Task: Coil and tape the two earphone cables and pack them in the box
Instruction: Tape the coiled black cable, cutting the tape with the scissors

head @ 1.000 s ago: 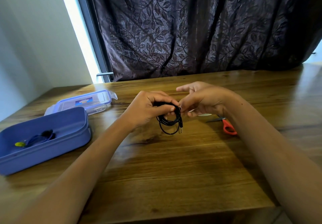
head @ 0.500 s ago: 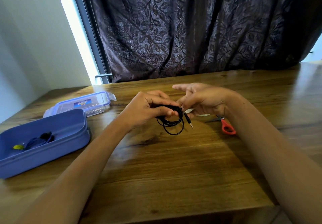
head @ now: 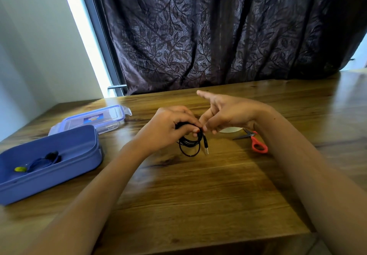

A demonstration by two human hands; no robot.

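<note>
Black cable coil (head: 191,142): left hand (head: 170,128) grips, right hand (head: 228,114) touches.

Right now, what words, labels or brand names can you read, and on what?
Sticker on the clear lid: blue and orange print, too blurred to read.
Blue box, scissors, black cable: no text visible.

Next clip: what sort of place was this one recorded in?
Most likely a room in a home. A wooden table stands against a dark leaf-patterned curtain beside a bright window strip; a blue plastic box and orange-handled scissors lie on it.
</note>
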